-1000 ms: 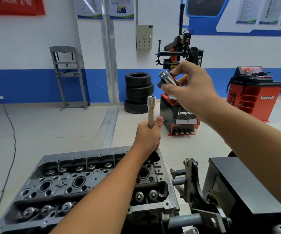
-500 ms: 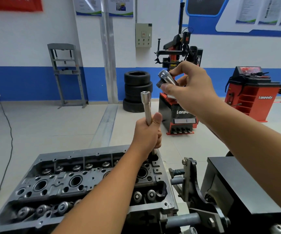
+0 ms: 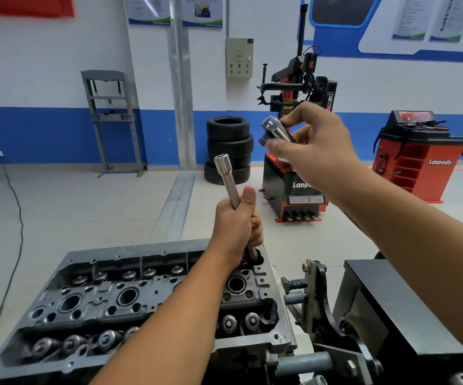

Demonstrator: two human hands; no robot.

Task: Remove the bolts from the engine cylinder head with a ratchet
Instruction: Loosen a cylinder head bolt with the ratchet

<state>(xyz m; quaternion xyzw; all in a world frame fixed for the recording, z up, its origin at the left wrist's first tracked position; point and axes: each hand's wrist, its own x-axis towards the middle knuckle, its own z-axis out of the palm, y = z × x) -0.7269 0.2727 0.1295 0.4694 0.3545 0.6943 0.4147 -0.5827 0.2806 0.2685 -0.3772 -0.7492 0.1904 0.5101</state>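
Seat the ratchet head (image 3: 273,132) squarely on the upper end of the extension bar (image 3: 226,177) before applying torque; keep the bar in line with the bolt bore. The left hand (image 3: 235,227) grips the bar; the right hand (image 3: 312,147) pinches the ratchet head at 2 o'clock, apart from the bar. The cylinder head (image 3: 130,298) lies directly beneath the left hand; the bar's lower end enters its far right corner.
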